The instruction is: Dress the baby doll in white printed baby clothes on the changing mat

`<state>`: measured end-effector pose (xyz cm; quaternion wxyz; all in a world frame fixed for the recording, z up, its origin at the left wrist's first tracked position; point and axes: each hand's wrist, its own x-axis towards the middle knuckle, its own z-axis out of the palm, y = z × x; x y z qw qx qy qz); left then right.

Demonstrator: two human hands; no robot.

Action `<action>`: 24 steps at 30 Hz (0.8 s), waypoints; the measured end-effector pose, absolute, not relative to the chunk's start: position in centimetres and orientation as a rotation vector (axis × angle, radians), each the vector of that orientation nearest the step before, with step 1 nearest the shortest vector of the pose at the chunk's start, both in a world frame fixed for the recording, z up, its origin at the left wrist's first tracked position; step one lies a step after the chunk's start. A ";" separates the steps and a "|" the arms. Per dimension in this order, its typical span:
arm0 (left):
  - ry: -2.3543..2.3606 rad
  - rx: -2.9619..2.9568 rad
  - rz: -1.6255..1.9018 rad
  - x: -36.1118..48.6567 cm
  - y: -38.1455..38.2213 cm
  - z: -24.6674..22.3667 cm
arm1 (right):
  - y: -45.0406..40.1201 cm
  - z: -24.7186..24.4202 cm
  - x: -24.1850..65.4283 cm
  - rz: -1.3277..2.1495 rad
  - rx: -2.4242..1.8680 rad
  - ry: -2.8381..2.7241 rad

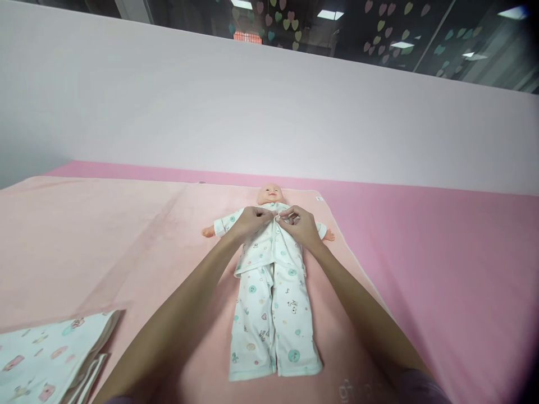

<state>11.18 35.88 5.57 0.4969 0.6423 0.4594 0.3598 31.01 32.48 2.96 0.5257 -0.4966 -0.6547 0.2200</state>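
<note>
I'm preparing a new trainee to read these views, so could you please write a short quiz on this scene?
1. Fill in: the folded cloth lies on the person's ___ side of the doll.
2. True or false: the doll is lying face down.
3. Where do the left hand and right hand meet?
A) At the trouser hems
B) At the front of the printed top
C) On the folded cloth

Key: 1 left; 2 false; 3 B.

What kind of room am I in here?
Perhaps a childcare training room or nursery: a baby doll in printed pajamas lies on a pink blanket, and paper hearts dot the dark window above the white wall.
</note>
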 end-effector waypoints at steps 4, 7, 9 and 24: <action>1.158 1.613 0.841 11.3 36.0 5.5 | 32.5 2.6 30.8 0.431 -1.179 -1.572; 1.140 1.653 0.828 11.4 35.7 5.8 | 32.5 2.5 30.8 0.441 -1.182 -1.588; 1.139 1.664 0.832 11.5 35.4 6.0 | 32.5 2.6 30.9 0.453 -1.170 -1.603; 1.138 1.681 0.834 11.6 35.3 5.8 | 32.4 4.6 32.5 0.536 -1.228 -1.770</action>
